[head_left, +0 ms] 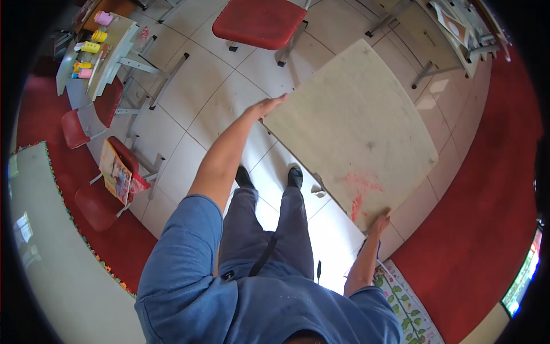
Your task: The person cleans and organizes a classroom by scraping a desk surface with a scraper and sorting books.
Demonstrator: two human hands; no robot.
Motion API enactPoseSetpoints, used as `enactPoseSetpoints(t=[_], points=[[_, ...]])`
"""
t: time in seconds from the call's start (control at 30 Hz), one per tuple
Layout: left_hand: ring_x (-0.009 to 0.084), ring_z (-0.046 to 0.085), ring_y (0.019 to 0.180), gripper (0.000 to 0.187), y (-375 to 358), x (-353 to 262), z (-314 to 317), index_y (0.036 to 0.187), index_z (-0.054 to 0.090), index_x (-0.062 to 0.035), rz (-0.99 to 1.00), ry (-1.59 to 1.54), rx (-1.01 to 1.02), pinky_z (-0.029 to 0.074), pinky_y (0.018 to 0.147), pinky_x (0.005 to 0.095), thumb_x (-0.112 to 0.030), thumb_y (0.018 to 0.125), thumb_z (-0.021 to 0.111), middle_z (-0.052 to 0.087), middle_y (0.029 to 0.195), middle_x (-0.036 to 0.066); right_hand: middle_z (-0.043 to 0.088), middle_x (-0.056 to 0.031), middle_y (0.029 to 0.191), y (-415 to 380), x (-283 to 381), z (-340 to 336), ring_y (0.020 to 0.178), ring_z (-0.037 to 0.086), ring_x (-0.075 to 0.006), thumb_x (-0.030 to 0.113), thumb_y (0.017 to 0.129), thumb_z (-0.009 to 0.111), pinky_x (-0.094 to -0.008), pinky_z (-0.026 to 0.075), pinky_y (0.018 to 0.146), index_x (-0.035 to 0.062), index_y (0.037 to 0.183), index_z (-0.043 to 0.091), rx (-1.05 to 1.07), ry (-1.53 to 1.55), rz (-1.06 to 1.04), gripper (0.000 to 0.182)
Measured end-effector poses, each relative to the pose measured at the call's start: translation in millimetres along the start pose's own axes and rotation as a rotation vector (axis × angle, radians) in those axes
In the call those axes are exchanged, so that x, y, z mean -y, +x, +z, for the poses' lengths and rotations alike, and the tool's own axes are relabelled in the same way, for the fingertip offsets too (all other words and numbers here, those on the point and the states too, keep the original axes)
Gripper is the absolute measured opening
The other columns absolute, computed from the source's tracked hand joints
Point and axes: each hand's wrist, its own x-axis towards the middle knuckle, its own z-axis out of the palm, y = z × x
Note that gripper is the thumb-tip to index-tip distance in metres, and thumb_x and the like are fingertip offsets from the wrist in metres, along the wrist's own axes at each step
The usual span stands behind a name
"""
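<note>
L hand (271, 106) grips the L end of the desk's (355, 137) near edge, arm stretched fwd, nearly straight. R hand (379, 222) is closed round the R end, arm angled out. Desk's in front of the person, top w/ red smudges (360, 192) nr R hand; 2 dark shoes (295, 177) nr its edge, red chair (259, 23) beyond.

Pale beige rectangular tabletop (349, 126), pinkish-red smears (360, 188) near right hand (380, 222); rounded red seat (260, 23) beyond left hand (268, 106); square white tiles (220, 100) below.
</note>
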Motion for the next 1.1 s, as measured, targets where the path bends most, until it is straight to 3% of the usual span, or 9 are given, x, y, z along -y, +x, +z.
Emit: enactPoseSetpoints(t=[0.1, 0.23, 0.33, 0.5, 0.77, 0.87, 0.97, 1.03, 1.1], points=[[0.0296, 0.039, 0.138, 0.093, -5.6, -28.6, 18.3, 0.141, 0.049, -0.0066, 0.045, 0.149, -0.077, 0.03, 0.113, 0.0381, -0.077, 0.081, 0.05, 0.044, 0.148, 0.016, 0.054, -0.0194, 0.135, -11.5, 9.6, 16.0, 0.117, 0.055, -0.029, 0.057, 0.098, 0.046, -0.0366, 0.043, 0.1, -0.0061, 0.14, 0.042, -0.02, -0.001, -0.007, 0.076], [0.0285, 0.027, 0.144, 0.091, -5.8, -27.4, -0.8, 0.146, 0.042, -0.0079, -0.031, -0.061, 0.171, 0.019, 0.118, 0.0392, -0.071, 0.082, 0.055, 0.034, 0.154, 0.015, 0.056, -0.0186, 0.131, -60.7, 25.6, 24.4, 0.111, 0.058, -0.029, 0.061, 0.095, 0.048, -0.0359, 0.046, 0.096, -0.0069, 0.136, 0.046, -0.124, -0.019, -0.098, 0.079], [0.0265, 0.019, 0.147, 0.089, -10.3, -31.8, -22.0, 0.15, 0.034, -0.0082, 0.108, 0.066, 0.089, 0.014, 0.119, 0.041, -0.065, 0.086, 0.055, 0.028, 0.158, 0.014, 0.056, -0.0179, 0.131, -69.1, 5.5, 35.9, 0.11, 0.059, -0.029, 0.063, 0.094, 0.048, -0.035, 0.047, 0.094, -0.0071, 0.135, 0.047, 0.06, 0.168, 0.016, 0.081], [0.0247, 0.018, 0.148, 0.087, -45.7, -3.2, -79.6, 0.15, 0.033, -0.0083, -0.013, -0.142, 0.259, 0.012, 0.12, 0.0401, -0.066, 0.088, 0.05, 0.028, 0.158, 0.012, 0.059, -0.0185, 0.127, -109.9, 26.3, 70.4, 0.109, 0.059, -0.0278, 0.064, 0.094, 0.048, -0.0362, 0.048, 0.094, -0.0078, 0.133, 0.047, 0.066, 0.013, 0.017, 0.082], [0.0235, 0.035, 0.14, 0.086, -148.9, 75.6, -174.1, 0.151, 0.031, -0.0077, -0.05, -0.193, 0.086, 0.024, 0.116, 0.0358, -0.065, 0.089, 0.048, 0.036, 0.154, 0.01, 0.061, -0.0215, 0.122, -230.2, 63.9, 137.8, 0.106, 0.061, -0.0284, 0.066, 0.093, 0.047, -0.0381, 0.049, 0.092, -0.0091, 0.132, 0.048, 0.106, -0.015, -0.009, 0.085], [0.0249, 0.039, 0.138, 0.088, -202.7, 81.2, -197.1, 0.151, 0.031, -0.0089, 0.094, -0.087, -0.083, 0.027, 0.115, 0.0366, -0.066, 0.087, 0.05, 0.039, 0.152, 0.011, 0.059, -0.0214, 0.125, -239.1, 51.9, 165.4, 0.11, 0.059, -0.0303, 0.067, 0.093, 0.046, -0.0397, 0.048, 0.093, -0.0083, 0.133, 0.048, 0.142, 0.044, -0.088, 0.086], [0.0261, 0.042, 0.136, 0.09, -239.9, 97.2, -230.2, 0.151, 0.032, -0.0075, -0.016, -0.188, -0.048, 0.03, 0.114, 0.0371, -0.067, 0.086, 0.05, 0.042, 0.15, 0.012, 0.057, -0.021, 0.128, -262.1, 63.0, 178.7, 0.112, 0.058, -0.0313, 0.066, 0.093, 0.047, -0.0402, 0.048, 0.093, -0.0078, 0.135, 0.046, 0.17, -0.035, -0.075, 0.085], [0.0268, 0.04, 0.137, 0.09, -264.1, 97.7, -240.0, 0.15, 0.033, -0.0068, 0.031, -0.148, -0.076, 0.027, 0.115, 0.0374, -0.068, 0.086, 0.049, 0.041, 0.15, 0.014, 0.057, -0.0209, 0.127, -270.9, 48.1, 198.8, 0.11, 0.059, -0.0314, 0.066, 0.092, 0.048, -0.0413, 0.052, 0.089, -0.0069, 0.135, 0.045, 0.134, -0.011, -0.229, 0.084], [0.0267, 0.035, 0.141, 0.089, -250.7, 108.2, -276.1, 0.15, 0.033, -0.0076, 0.094, 0.011, -0.175, 0.024, 0.116, 0.0379, -0.068, 0.087, 0.049, 0.038, 0.152, 0.015, 0.058, -0.0198, 0.125, -284.6, 61.3, 220.1, 0.107, 0.06, -0.0308, 0.065, 0.092, 0.048, -0.0424, 0.056, 0.082, -0.0056, 0.135, 0.046, 0.198, 0.079, -0.109, 0.083]])
